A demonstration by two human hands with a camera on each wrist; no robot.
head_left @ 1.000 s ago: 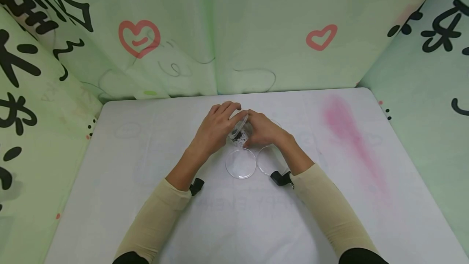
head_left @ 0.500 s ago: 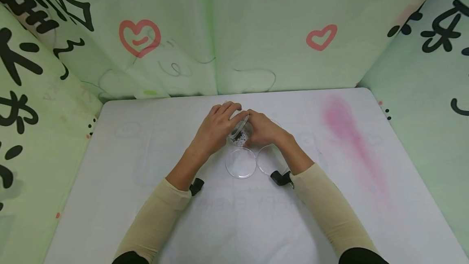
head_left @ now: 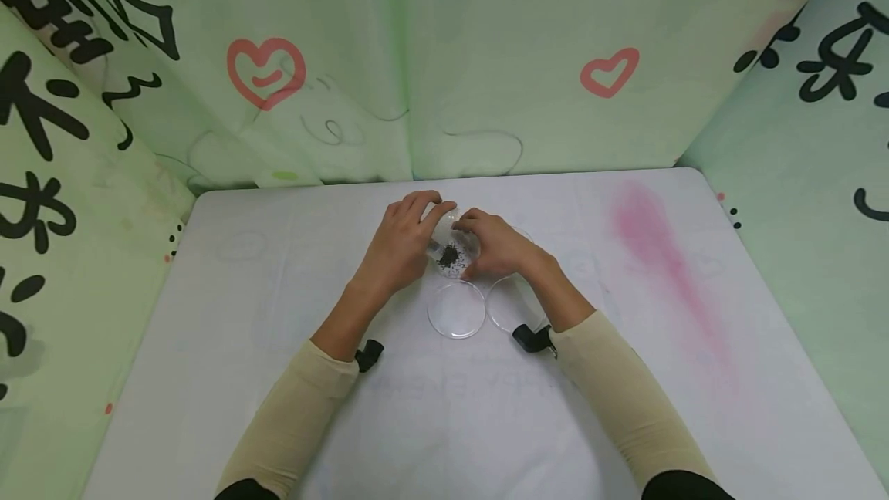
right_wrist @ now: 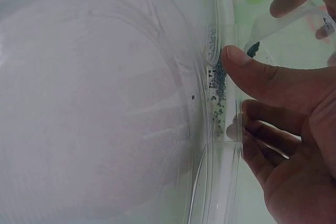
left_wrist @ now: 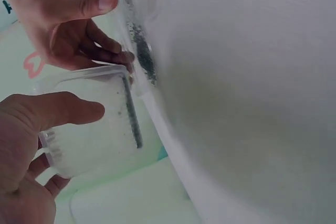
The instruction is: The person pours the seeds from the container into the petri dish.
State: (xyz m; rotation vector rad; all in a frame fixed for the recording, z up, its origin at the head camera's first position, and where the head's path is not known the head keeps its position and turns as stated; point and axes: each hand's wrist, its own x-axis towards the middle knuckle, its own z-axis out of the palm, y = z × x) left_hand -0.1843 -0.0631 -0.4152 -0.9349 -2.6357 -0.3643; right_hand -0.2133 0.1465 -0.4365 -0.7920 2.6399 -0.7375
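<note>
In the head view my left hand (head_left: 403, 241) grips a clear plastic container (head_left: 444, 228), tilted above a round petri dish (head_left: 467, 267). The left wrist view shows dark granules along one inner side of that container (left_wrist: 94, 98), with my left thumb lying across it. Dark granules (head_left: 450, 256) also lie in the dish, piled near its middle with some scattered around. My right hand (head_left: 496, 244) holds the dish at its right edge; in the right wrist view its thumb is on the rim and the fingers are on the far side.
Two clear petri dishes, the near left one (head_left: 456, 312) and the near right one (head_left: 512, 301), sit on the white-covered table (head_left: 444, 415) in front of the hands. Part of another clear rim shows behind my right hand. A green curtain (head_left: 430, 60) borders the table.
My left hand has moved slightly left and tilted the container differently, so the dark granules in the dish show more. My right fingertips have shifted a little; the other dishes have stayed put.
</note>
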